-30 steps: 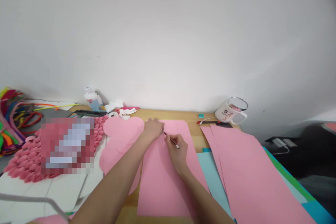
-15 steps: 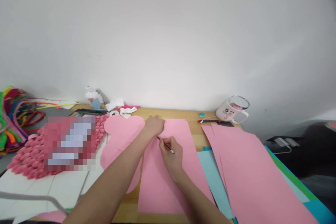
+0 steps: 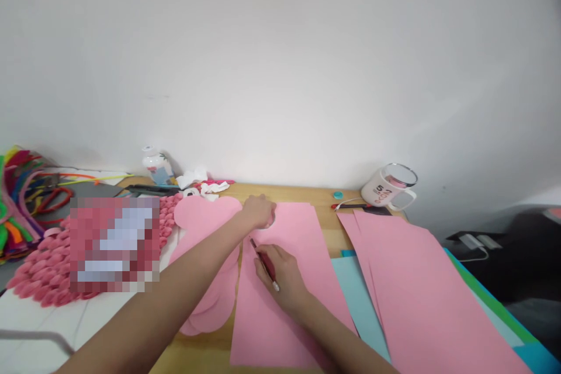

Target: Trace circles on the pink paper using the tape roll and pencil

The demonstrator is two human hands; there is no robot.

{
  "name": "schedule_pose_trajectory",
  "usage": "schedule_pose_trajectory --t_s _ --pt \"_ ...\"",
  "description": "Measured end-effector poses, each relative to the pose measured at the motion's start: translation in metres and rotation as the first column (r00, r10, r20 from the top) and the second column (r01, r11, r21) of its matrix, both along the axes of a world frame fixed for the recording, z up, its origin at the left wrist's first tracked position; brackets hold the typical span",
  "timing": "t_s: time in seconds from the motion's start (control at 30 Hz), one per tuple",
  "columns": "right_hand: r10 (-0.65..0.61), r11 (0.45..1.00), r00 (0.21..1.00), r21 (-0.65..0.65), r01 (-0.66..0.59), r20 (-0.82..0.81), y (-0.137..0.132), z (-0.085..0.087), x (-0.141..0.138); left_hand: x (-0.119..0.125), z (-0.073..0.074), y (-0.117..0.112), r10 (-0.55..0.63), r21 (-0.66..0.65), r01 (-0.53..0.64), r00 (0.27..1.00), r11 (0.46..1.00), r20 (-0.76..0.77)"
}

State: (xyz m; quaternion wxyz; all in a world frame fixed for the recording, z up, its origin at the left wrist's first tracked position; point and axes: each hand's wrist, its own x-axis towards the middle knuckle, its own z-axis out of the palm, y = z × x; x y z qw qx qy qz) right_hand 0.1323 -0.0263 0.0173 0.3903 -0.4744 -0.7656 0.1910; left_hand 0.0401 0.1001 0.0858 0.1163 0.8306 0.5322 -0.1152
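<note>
My right hand (image 3: 283, 277) is closed around a dark pencil (image 3: 266, 263) with a pale end, its tip down on a pink paper sheet (image 3: 293, 315). Beyond it, my left hand (image 3: 259, 211) rests on the far left part of that sheet, fingers reaching forward and pressing down. Just left of the sheet lie several overlapping pink paper cutouts (image 3: 205, 213) with rounded, cloud-like edges. My left forearm crosses over them and hides their middle.
More pink sheets (image 3: 421, 292) overlap light blue paper (image 3: 359, 298) at the right. A white mug (image 3: 381, 190) stands near the wall. Crumpled tissue (image 3: 193, 177), a white bottle (image 3: 158, 166), a braided pink item (image 3: 39, 277) and red-handled scissors (image 3: 59, 198) are leftward.
My right hand has moved toward me and slightly left, bringing the pencil tip lower on the sheet. My left hand stays nearly in place while its forearm sits lower and farther left.
</note>
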Motion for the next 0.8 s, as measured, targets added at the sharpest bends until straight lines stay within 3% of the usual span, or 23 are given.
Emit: schedule_pose_trajectory --t_s 0.37,0.8 --pt "-0.034 0.998 0.997 0.06 0.03 0.068 0.023 -0.006 -0.005 0.0 0.002 0.001 -0.064 0.058 0.069 0.995 0.996 -0.082" --pt "0.051 0.998 0.999 0.02 -0.051 0.016 0.016 0.007 0.036 -0.001 -0.004 0.0 -0.065 0.093 0.071 0.996 0.993 -0.065"
